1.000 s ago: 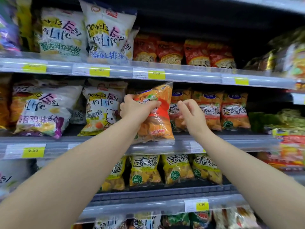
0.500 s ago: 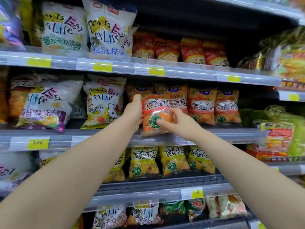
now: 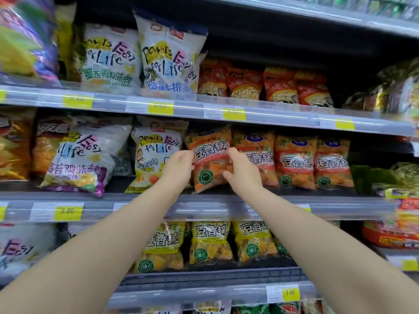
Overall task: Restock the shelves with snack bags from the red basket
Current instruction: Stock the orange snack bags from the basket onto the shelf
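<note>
An orange snack bag (image 3: pixel 209 158) with a green round seal stands upright on the middle shelf (image 3: pixel 204 208), at the left end of a row of matching orange bags (image 3: pixel 294 162). My left hand (image 3: pixel 179 165) grips its left edge. My right hand (image 3: pixel 241 169) holds its right side, thumb across the front near the bottom. The red basket is out of view.
White "Easy for Life" bags (image 3: pixel 156 155) stand just left of the orange bag. Yellow bags (image 3: pixel 209 242) fill the shelf below. Red bags (image 3: pixel 263 87) sit on the shelf above, with dark free room over them. Green packs (image 3: pixel 403 175) lie at the right.
The orange bag went from tilted in front of the shelf edge to upright and set back in the row. Both hands followed it inward and stayed on its sides.
</note>
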### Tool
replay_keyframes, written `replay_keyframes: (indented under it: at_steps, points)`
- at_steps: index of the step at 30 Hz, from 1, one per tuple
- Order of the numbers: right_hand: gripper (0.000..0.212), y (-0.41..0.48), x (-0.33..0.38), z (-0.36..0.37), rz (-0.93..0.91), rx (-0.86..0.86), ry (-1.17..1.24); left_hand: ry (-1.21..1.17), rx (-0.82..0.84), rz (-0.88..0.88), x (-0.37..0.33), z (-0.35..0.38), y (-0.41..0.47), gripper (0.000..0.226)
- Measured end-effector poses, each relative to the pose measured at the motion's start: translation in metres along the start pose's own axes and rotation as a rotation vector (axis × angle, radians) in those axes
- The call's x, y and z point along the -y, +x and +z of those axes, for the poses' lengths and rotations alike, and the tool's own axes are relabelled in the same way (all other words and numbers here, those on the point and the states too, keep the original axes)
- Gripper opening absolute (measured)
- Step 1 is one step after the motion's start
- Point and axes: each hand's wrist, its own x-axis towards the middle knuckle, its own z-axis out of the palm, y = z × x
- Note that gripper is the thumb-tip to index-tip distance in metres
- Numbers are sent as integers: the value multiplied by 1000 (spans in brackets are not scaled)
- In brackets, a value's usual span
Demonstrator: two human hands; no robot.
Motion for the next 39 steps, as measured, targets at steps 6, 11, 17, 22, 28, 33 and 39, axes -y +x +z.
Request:
replay_keyframes:
  at_steps: [6,11,17,22,28,33,39]
  points:
    - [40,24,-12,35,13,73,-221,267,8,173,19,-11,10,39]
    - [40,43,-10,38,130,252,-277,289,-17,197,15,2,10,39]
    - [59,14,-38,2,-23,267,-305,265,-23,350,20,38,-11,16]
    - [39,-39,-89,-42,-8,23,-407,212,30,449,36,92,-37,18]
    - [40,-157,-184,-79,288,-4,-412,478,215,632,87,177,-80,19]
    - [58,-271,-250,-91,480,58,-492,632,522,775,138,255,-132,40]
    - [61,-400,-313,-112,761,200,-491,768,822,549,220,349,-197,53]
